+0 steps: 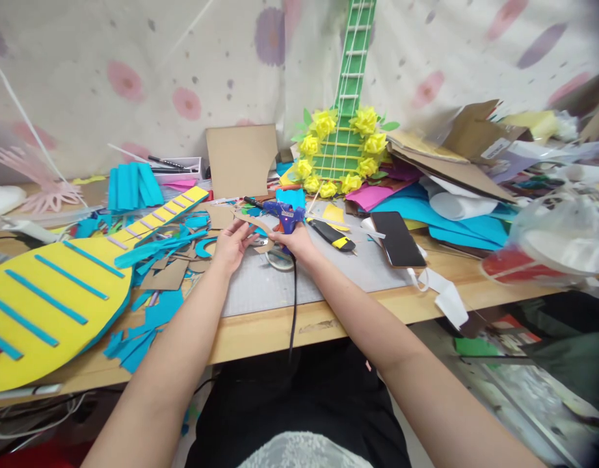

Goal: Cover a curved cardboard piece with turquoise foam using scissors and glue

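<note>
Both my hands are close together over the grey cutting mat (pixel 250 292). My left hand (pixel 233 244) has its fingers closed on a thin curved strip of brown cardboard (pixel 254 222). My right hand (pixel 296 239) is closed at the handle of a blue glue gun (pixel 285 213), its thumb beside the cardboard. The gun's nozzle points left, and its black cord (pixel 294 292) hangs over the table edge. My hand hides the handle. A roll of tape (pixel 279 261) lies just below my hands. To their right is a black-and-yellow utility knife (pixel 332 235).
A yellow-and-blue guitar shape (pixel 50 299) lies at left, beside blue and brown scraps (pixel 153 312). Behind stands a green guitar shape (pixel 345 146) with yellow paper flowers. At right are a phone (pixel 397 239), stacked sheets (pixel 455 218) and a bagged tub (pixel 538 253).
</note>
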